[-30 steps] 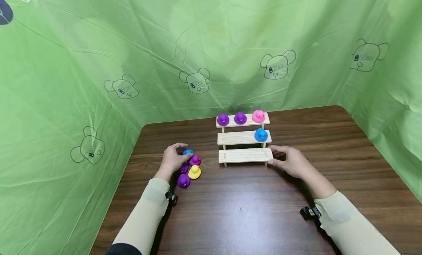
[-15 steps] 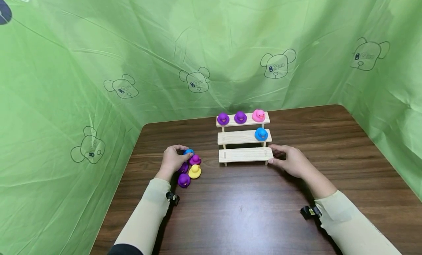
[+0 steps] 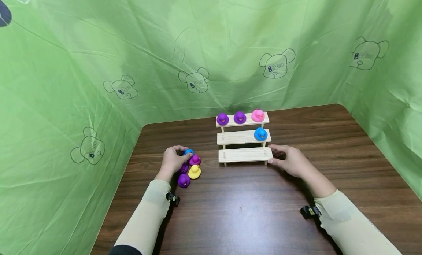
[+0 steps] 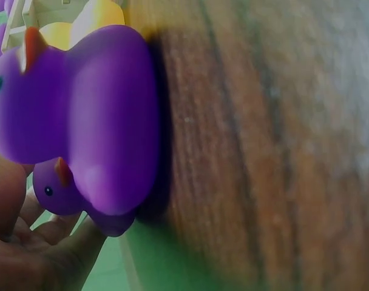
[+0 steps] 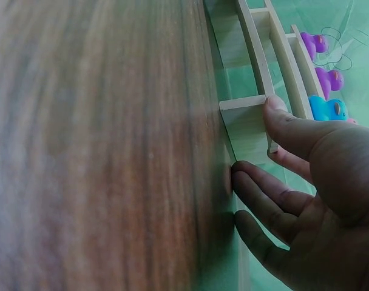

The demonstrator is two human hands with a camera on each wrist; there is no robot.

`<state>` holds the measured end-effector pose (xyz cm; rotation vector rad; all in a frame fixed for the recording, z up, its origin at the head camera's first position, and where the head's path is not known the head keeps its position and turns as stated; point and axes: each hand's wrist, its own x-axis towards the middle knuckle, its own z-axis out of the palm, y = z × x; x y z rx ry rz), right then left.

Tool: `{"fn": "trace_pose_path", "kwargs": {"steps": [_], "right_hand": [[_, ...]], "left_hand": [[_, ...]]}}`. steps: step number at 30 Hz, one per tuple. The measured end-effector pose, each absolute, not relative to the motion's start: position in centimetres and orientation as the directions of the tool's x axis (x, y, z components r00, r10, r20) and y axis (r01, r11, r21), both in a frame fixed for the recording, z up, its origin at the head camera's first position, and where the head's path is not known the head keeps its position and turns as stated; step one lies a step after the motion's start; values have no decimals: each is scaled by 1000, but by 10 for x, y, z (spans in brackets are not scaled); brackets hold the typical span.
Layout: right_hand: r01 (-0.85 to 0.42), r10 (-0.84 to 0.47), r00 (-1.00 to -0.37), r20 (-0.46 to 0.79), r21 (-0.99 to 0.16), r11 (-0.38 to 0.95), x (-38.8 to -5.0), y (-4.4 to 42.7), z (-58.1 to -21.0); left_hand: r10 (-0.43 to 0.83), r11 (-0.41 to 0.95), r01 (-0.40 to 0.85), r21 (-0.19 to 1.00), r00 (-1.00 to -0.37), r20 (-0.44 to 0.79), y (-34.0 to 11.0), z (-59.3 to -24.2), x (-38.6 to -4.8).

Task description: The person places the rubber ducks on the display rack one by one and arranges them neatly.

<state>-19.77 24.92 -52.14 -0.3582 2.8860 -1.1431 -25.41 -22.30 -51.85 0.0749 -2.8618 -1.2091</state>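
A cluster of rubber ducks lies left of a three-tier wooden stand (image 3: 245,155). My left hand (image 3: 172,160) pinches a blue duck (image 3: 188,151) at the back of it between thumb and fingers, partly hiding it. Close by sit a magenta duck (image 3: 195,159), a yellow duck (image 3: 194,172) and purple ducks (image 3: 184,180). One purple duck (image 4: 111,115) fills much of the left wrist view and hides the fingertips. With thumb in front and index finger behind, my right hand (image 3: 291,161) grips the right end of the stand's lowest shelf; its other fingers reach toward the tabletop.
Two purple ducks (image 3: 240,117) and a pink duck (image 3: 258,115) sit on the top shelf. Another blue duck (image 3: 261,134) sits at the right of the middle shelf. A green printed curtain (image 3: 230,46) hangs behind the brown wooden table (image 3: 237,211).
My left hand has shifted very slightly at the blue duck, whose top shows a little more than a second ago. The right hand and the stand stay in place.
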Motion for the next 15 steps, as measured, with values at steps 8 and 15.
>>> {"fn": "trace_pose_path", "kwargs": {"steps": [8, 15], "right_hand": [[-210, -224, -972, 70, -684, 698, -198, 250, -522], [-208, -222, -973, 70, -689, 694, -197, 249, -521]], "left_hand": [[-70, 681, 18, 732, -994, 89, -226, -520, -253], [-80, 656, 84, 750, -981, 179, -226, -517, -253]]}}
